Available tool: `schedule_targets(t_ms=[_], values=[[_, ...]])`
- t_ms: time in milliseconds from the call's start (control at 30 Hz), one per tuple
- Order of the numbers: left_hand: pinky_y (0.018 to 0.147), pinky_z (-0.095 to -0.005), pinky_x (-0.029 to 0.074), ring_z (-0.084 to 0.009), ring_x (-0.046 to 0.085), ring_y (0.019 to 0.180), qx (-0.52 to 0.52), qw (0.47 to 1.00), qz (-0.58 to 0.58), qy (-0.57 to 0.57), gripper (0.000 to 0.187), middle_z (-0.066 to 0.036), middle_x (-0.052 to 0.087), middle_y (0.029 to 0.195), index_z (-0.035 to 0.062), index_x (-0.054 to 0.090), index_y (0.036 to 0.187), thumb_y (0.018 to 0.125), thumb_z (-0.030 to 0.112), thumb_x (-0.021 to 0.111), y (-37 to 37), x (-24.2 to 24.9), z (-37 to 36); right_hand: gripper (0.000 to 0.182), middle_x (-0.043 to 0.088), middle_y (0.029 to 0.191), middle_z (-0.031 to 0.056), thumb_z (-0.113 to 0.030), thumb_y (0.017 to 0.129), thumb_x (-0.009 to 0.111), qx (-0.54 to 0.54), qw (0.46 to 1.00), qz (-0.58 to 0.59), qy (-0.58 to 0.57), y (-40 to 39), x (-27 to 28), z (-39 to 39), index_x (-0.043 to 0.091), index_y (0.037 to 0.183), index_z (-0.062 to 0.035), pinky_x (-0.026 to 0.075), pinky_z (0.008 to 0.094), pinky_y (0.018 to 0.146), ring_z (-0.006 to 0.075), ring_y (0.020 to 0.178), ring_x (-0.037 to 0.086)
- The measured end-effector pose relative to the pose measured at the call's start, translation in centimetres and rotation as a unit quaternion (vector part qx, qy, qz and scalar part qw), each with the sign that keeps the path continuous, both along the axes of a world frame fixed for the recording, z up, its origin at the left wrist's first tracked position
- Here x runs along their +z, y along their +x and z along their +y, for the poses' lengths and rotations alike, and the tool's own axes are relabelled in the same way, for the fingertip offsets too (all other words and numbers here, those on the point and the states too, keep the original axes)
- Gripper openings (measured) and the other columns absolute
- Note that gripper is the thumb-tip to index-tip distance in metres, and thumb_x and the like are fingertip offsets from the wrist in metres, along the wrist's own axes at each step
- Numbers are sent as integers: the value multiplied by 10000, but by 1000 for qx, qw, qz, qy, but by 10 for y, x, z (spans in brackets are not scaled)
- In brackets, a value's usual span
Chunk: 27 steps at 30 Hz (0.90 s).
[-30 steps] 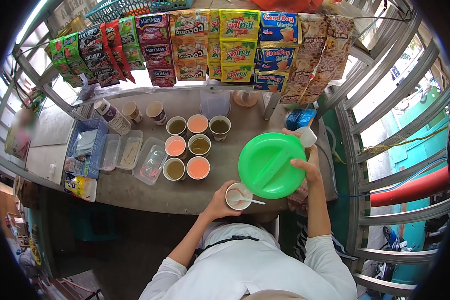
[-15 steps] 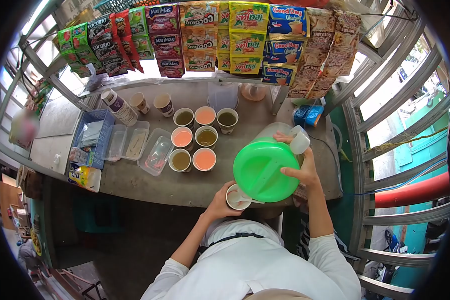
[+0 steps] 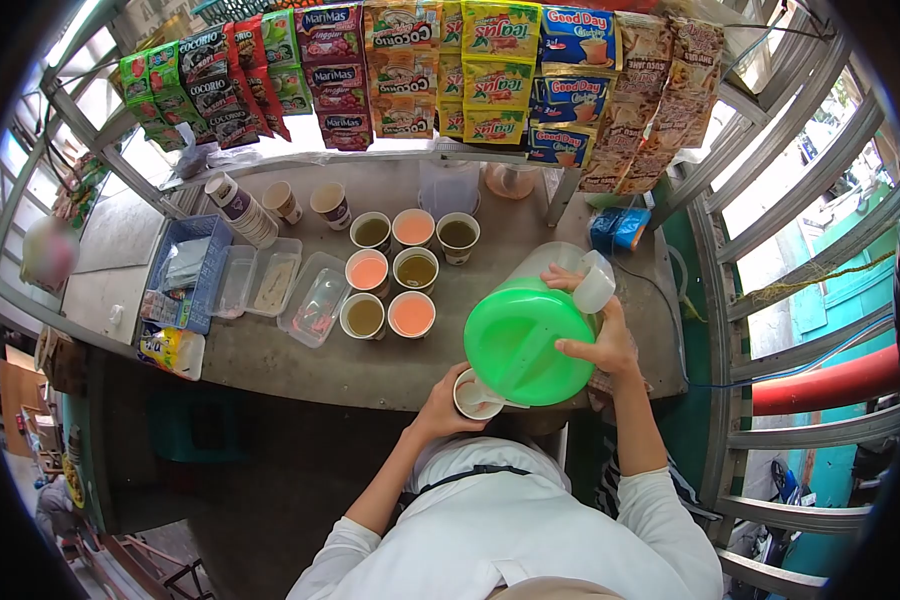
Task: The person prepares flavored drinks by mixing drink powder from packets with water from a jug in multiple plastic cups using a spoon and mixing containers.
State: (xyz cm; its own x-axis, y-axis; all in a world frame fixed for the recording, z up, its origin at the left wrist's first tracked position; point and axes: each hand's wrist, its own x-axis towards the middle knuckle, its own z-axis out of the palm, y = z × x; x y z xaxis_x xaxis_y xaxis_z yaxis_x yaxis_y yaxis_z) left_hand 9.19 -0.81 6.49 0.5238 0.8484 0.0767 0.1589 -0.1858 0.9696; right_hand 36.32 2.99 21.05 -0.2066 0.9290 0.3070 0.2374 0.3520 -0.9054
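My left hand (image 3: 438, 408) is wrapped round a white paper cup (image 3: 482, 411) near the front edge of the counter. Above it, a clear plastic pitcher (image 3: 552, 266) with a bright green lid (image 3: 518, 350) is tilted, its spout at the cup's mouth. My right hand (image 3: 606, 340) grips this pitcher by its pale handle (image 3: 595, 287), thumb on the lid's edge. How full the held cup is cannot be made out. Several filled paper cups stand left of the pitcher, some with orange-pink drink (image 3: 412, 314), others with greenish-brown drink (image 3: 415, 270).
Stacked paper cups (image 3: 242, 210), clear plastic trays (image 3: 315, 300) and a blue basket (image 3: 185, 265) stand at the left of the counter (image 3: 270, 365). Drink sachets (image 3: 500, 80) hang across the back. A blue packet (image 3: 622, 230) lies at the right, near metal bars (image 3: 810, 345).
The view has shifted very slightly. Both hands, the pitcher and the held cup stay almost where they were, with the pitcher still tilted over the cup.
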Motion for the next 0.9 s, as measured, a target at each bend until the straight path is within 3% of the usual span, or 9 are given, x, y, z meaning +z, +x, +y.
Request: schedule_targets(t_ms=[900], values=[[945,-404,490,-314,611,1100,-1,1000,9,1,913,-172,610,1179,62,414,1308,546,213,894,-2,-9,-4,651,622,1237,169,-240,596,767,11,999,-32,21,-12,1,-2,609,1193,-32,321,477,1099,365,1323,443]])
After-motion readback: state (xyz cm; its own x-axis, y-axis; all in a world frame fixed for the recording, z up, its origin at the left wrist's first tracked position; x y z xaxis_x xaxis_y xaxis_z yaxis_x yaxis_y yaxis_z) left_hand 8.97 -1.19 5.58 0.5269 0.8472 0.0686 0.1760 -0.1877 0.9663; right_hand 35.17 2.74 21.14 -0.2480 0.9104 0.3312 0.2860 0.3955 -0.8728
